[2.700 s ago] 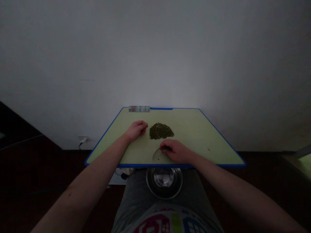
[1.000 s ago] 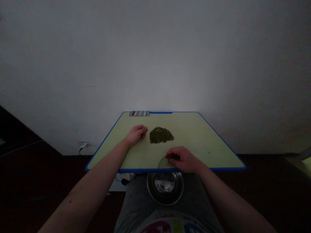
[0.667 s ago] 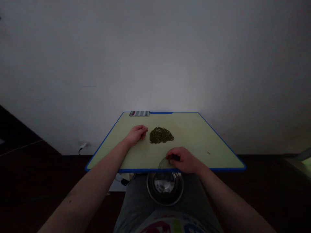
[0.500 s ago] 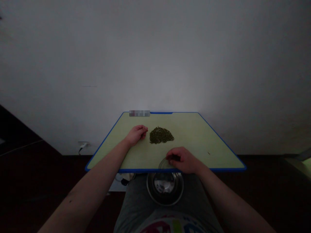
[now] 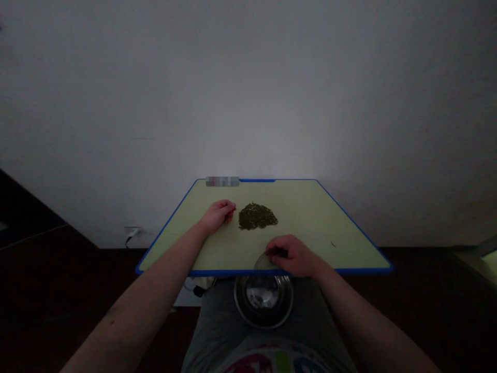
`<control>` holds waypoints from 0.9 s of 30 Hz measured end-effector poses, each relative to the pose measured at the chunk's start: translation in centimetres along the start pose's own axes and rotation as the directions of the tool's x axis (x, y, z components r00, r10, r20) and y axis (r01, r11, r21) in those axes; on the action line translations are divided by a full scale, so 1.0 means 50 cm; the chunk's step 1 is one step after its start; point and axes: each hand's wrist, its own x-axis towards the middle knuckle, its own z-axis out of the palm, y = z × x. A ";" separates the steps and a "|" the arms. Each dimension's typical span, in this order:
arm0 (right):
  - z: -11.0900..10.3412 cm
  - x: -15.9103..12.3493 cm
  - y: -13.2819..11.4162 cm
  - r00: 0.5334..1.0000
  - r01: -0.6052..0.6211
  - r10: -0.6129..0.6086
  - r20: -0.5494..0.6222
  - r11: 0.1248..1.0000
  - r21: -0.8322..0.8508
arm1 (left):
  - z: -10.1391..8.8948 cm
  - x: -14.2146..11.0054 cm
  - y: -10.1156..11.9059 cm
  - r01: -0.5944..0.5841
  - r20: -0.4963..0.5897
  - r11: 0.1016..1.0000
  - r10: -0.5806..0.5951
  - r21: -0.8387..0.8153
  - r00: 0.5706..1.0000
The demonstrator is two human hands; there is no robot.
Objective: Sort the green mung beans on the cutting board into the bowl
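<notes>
A pile of small dark green pieces, like seeds or dried beans [image 5: 258,216], lies in the middle of the pale yellow-green table [image 5: 310,207]. Just left of it rests my left hand [image 5: 219,216], its fingers pinched together; whatever may be between them is too small to make out. Near the table's front edge my right hand [image 5: 292,256] is closed on the rim of a clear round dish [image 5: 261,262], partly hidden by the fingers. Below that edge, on my lap, sits a shiny metal bowl [image 5: 264,321].
Blue trim [image 5: 361,271] runs round the table's edge. One small brown sliver [image 5: 333,244] lies at the table's right. A plain wall [image 5: 248,103] stands behind, with a plugged-in socket [image 5: 133,232] at the lower left.
</notes>
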 end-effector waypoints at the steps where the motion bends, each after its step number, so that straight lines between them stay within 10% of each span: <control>1: 0.000 0.000 0.001 1.000 -0.003 0.003 -0.003 1.000 0.022 | -0.001 0.001 -0.001 -0.002 0.000 1.000 0.002 0.001 1.000; 27: -0.001 0.003 0.004 0.998 -0.029 0.026 -0.054 0.999 -0.042 | -0.004 0.003 -0.008 0.001 0.008 1.000 -0.001 0.006 1.000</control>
